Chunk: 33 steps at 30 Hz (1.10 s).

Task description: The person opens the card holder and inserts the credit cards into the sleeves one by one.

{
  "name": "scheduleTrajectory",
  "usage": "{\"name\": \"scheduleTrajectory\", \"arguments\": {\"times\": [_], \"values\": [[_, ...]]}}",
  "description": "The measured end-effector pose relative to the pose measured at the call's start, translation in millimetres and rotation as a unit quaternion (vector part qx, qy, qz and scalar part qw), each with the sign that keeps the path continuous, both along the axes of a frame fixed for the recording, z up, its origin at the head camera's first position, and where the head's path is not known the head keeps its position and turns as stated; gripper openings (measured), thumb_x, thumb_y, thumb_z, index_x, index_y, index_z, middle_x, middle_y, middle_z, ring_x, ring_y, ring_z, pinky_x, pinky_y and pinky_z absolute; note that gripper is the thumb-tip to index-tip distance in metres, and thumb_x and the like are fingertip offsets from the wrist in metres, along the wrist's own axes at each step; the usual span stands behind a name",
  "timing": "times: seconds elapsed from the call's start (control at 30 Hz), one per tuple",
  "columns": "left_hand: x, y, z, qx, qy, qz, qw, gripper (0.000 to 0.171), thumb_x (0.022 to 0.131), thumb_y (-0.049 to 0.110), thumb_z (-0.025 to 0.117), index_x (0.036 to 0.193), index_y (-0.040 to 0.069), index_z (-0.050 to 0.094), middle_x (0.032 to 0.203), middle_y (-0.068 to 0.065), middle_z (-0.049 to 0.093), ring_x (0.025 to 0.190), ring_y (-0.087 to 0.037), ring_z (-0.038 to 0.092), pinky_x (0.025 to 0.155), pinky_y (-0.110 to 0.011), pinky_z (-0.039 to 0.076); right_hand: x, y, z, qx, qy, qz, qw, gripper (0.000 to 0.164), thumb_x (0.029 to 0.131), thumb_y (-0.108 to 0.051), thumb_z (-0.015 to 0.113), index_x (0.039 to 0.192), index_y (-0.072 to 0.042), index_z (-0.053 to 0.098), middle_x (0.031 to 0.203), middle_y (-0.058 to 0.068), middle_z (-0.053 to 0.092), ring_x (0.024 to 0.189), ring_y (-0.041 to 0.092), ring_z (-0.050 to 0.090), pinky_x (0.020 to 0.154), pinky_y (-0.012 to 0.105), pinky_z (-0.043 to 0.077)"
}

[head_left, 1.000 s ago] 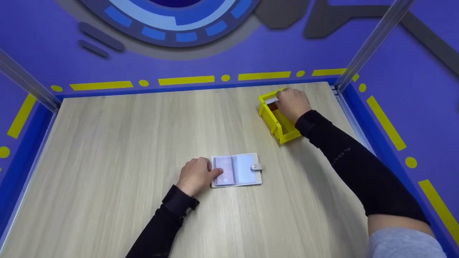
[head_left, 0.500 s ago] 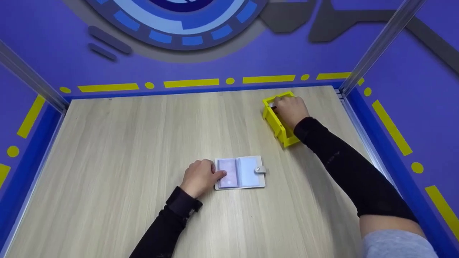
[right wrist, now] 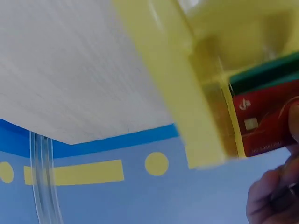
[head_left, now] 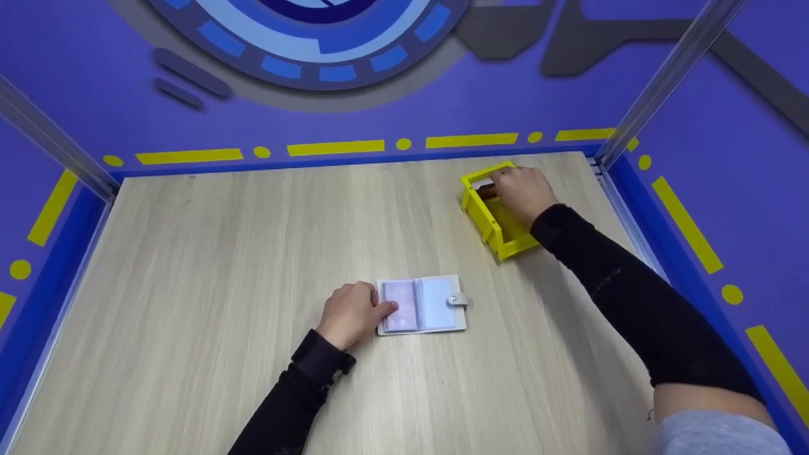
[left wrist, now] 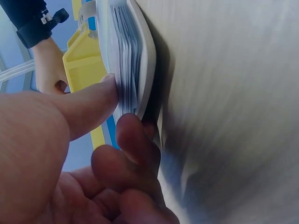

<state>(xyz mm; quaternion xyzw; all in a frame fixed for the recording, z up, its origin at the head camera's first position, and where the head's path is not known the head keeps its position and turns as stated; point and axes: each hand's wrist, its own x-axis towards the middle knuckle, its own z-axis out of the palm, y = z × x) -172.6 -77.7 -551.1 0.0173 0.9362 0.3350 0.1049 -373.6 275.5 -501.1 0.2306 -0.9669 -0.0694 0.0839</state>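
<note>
An open card holder [head_left: 437, 304] with clear sleeves and a snap strap lies on the table. My left hand [head_left: 349, 314] pinches its left edge. In the left wrist view, the thumb [left wrist: 100, 95] lies on the stacked sleeves [left wrist: 125, 60] and curled fingers are at the cover's edge. At the back right, my right hand [head_left: 522, 191] reaches into a yellow bin [head_left: 483, 218]. The right wrist view shows a red bank card [right wrist: 264, 123] with a chip, its right side pinched under the thumb. A dark green strip [right wrist: 266, 73] shows just behind that card.
The wooden table [head_left: 221, 265] is bounded by blue walls [head_left: 354, 126] with yellow markings. A metal post [head_left: 663, 82] stands at the back right corner, close to the bin. Bare tabletop separates the bin from the card holder.
My right hand dipped deeper into the bin, then drew slightly back to the right, with dark red showing at its fingers. My left hand stays on the card holder.
</note>
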Motion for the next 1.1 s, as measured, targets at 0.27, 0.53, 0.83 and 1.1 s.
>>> {"name": "scheduleTrajectory", "arguments": {"times": [0.27,0.53,0.83,1.1], "values": [[-1.4,-0.5,2.2,-0.009,-0.009,0.004,0.9999,0.046,0.096,0.042,0.086,0.070,0.017,0.058,0.068,0.004,0.053,0.063,-0.016,0.051,0.060,-0.031,0.038,24.3,10.0,32.1,-0.116,0.027,-0.005,0.993,0.024,0.113,-0.022,0.065,0.110,-0.001,0.075,0.095,0.015,0.063,0.077,0.032,0.062,0.071,0.043,0.054],[0.2,0.8,0.7,-0.009,-0.009,0.002,0.9999,0.046,0.096,0.041,0.086,0.069,0.016,0.058,0.067,0.004,0.053,0.062,-0.016,0.051,0.059,-0.032,0.038,73.3,-22.3,56.0,-0.308,-0.081,-0.065,0.946,0.028,0.115,-0.022,0.060,0.120,0.002,0.075,0.113,0.017,0.069,0.101,0.032,0.065,0.089,0.046,0.058],[1.0,-1.1,-0.6,-0.004,-0.008,0.001,1.0000,0.045,0.096,0.040,0.086,0.069,0.016,0.060,0.067,0.004,0.054,0.061,-0.016,0.052,0.058,-0.032,0.038,129.6,-71.2,37.3,-0.319,-0.360,-0.077,0.873,0.022,0.112,-0.018,0.060,0.106,-0.008,0.079,0.098,0.006,0.072,0.077,0.020,0.057,0.065,0.030,0.047],[0.8,1.0,2.2,-0.006,-0.022,-0.001,0.9997,0.043,0.099,0.038,0.084,0.071,0.014,0.061,0.069,0.002,0.056,0.062,-0.017,0.053,0.058,-0.031,0.038,140.2,-90.7,2.1,-0.225,-0.454,-0.083,0.858,0.037,0.105,-0.021,0.068,0.069,-0.015,0.061,0.066,-0.007,0.049,0.066,0.013,0.046,0.064,0.028,0.037]]}}
